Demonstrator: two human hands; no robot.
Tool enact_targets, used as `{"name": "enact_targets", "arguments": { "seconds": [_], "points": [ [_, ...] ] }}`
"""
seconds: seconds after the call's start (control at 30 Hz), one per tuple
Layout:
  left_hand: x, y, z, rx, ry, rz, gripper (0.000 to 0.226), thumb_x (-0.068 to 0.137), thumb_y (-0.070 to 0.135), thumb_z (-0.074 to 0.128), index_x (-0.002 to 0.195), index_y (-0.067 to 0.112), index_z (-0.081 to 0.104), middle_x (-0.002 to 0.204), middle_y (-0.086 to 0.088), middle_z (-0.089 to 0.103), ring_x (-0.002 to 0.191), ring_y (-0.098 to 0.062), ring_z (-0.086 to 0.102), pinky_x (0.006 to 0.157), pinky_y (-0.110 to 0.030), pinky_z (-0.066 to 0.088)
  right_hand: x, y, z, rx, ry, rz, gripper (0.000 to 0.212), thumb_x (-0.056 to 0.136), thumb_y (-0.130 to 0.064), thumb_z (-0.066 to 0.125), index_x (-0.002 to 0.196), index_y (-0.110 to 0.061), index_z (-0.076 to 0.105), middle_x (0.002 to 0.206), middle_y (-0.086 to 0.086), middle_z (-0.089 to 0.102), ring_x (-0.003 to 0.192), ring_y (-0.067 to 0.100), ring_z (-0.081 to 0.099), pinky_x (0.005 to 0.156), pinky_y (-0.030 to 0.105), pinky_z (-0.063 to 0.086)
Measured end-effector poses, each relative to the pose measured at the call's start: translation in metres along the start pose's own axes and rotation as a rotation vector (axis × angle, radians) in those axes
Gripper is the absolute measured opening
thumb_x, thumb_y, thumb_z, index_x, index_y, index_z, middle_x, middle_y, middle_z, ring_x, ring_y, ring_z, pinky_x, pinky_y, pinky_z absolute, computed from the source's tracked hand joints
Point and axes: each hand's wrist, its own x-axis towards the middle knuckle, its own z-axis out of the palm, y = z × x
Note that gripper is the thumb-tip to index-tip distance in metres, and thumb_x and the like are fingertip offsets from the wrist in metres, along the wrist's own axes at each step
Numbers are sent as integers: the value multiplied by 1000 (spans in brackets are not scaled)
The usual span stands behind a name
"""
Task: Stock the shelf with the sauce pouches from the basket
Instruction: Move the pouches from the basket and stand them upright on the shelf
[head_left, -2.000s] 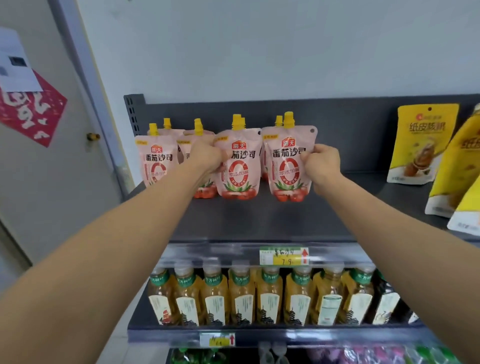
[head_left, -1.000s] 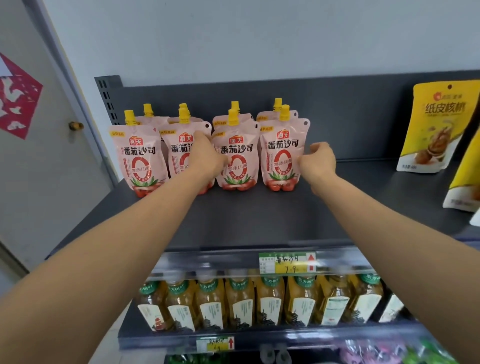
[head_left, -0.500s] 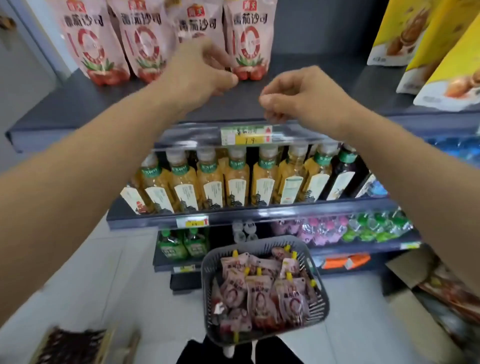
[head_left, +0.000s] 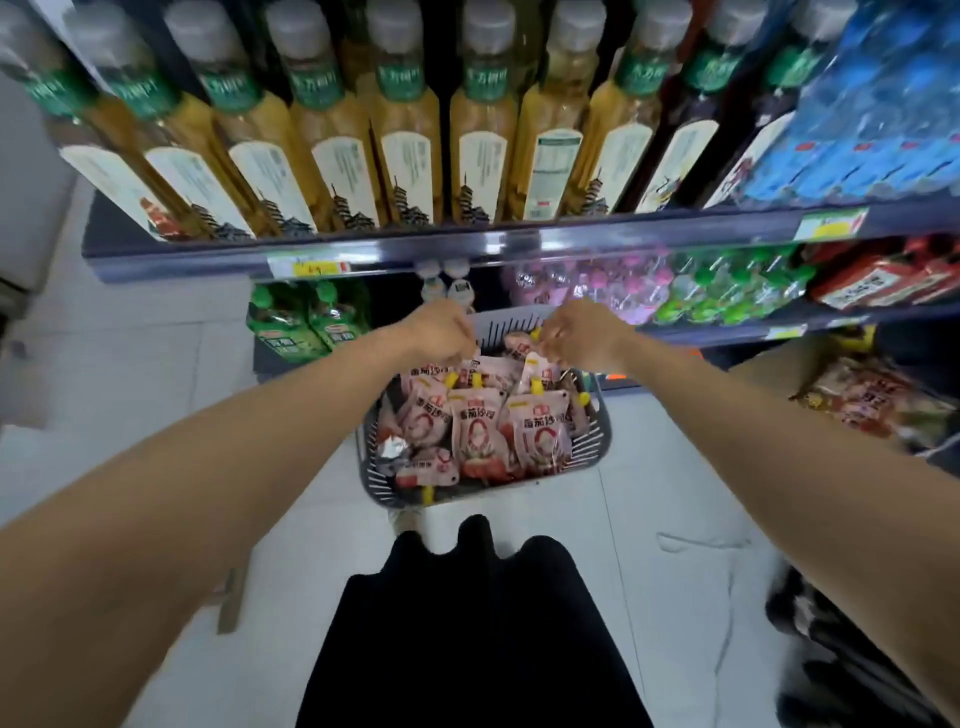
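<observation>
White tiled floor (head_left: 649, 519) filled the foreground, and a grey basket (head_left: 597, 441) at its centre held pink sauce pouches (head_left: 475, 431). At the basket's 11 o'clock end the left hand (head_left: 441, 332) curled its fingers onto pouch tops; whether it pinched one could not be told. At 1 o'clock the right hand (head_left: 576, 332) pinched a pouch (head_left: 531, 366) by its yellow spout. Beyond, at 12 o'clock, stood amber bottles (head_left: 410, 130).

White tiled floor (head_left: 130, 374) at 9 o'clock — bright and shiny. Dark shelves (head_left: 498, 244) run across 12 o'clock, full of bottles (head_left: 410, 130). A brown box (head_left: 769, 364) sits at 3 o'clock.
</observation>
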Motion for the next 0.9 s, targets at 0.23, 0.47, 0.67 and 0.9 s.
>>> {"name": "enact_targets", "arguments": {
  "seconds": [0.23,0.47,0.67,0.9],
  "points": [
    [54,-66,66,20,-79,-193,16,84,-3,53,75,9,48,74,-13,44,67,-21,45,66,-32,40,41,66,74,-140,-118,143,28,93,-15,55,113,3,63,124,19,60,112,32,57,93,37,48],
    [96,-116,112,-58,-5,-324,9,84,5,57,79,1,51,77,-15,49,80,-24,54,72,-30,43,79,107,122,-163,-117,240,60,91,-16,57,142,0,31,134,21,51,116,33,55,93,37,49],
    [119,-140,136,-122,34,-440,20,84,16,60,97,1,60,75,-8,57,69,-18,55,60,-29,48,102,123,142,-136,-130,274,87,90,-7,54,148,-2,-11,152,23,20,134,34,36,100,35,44],
    [139,-153,157,-403,42,-543,29,88,13,57,115,1,55,104,-13,64,93,-25,63,83,-39,55,115,133,157,-340,-69,200,43,90,-4,49,133,-4,41,135,19,41,133,33,28,96,32,42]
  ]
}}
